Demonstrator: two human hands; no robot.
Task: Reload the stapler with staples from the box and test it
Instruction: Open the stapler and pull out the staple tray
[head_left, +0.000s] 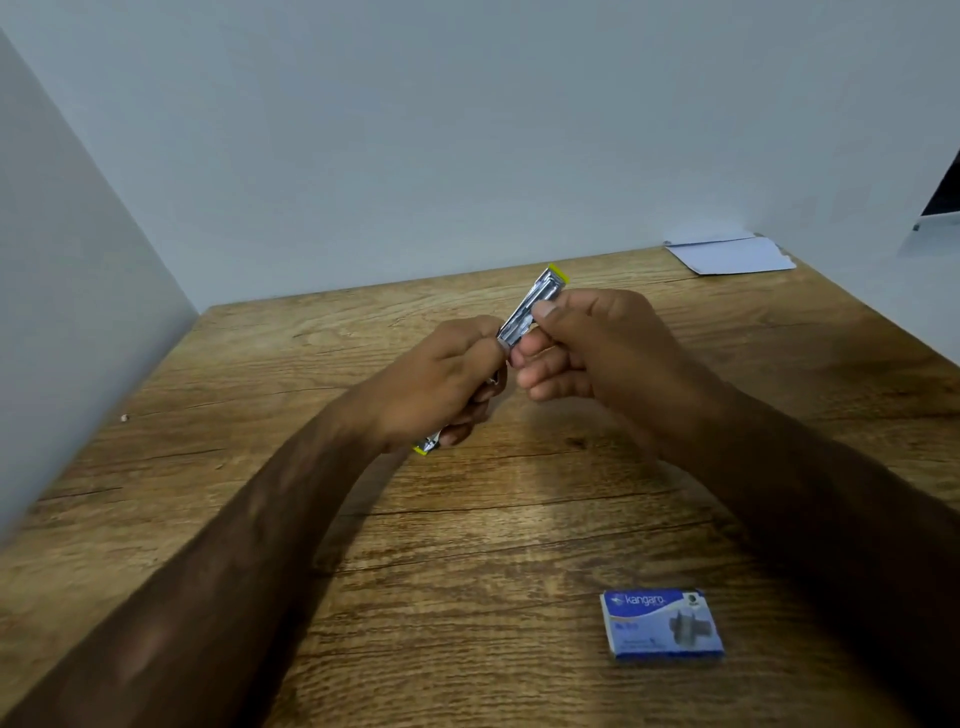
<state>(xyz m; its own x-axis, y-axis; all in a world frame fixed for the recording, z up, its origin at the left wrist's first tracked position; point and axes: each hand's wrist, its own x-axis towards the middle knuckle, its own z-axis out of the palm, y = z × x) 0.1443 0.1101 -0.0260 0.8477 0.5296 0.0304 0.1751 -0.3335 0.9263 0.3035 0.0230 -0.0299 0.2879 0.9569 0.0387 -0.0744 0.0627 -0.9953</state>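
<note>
A small metal stapler (530, 306) with yellow ends is held above the middle of the wooden table (467, 545), opened out long and tilted up to the right. My left hand (436, 384) wraps its lower half; a yellow tip pokes out below the palm. My right hand (587, 348) pinches the upper metal arm between thumb and fingers. Whether staples are inside is hidden. The blue staple box (662, 623) lies flat and closed on the table near the front right, apart from both hands.
White sheets of paper (727, 254) lie at the table's back right corner. A grey wall closes the back and a grey panel (78, 312) the left side. A dark-screened device (943, 202) stands at the far right edge.
</note>
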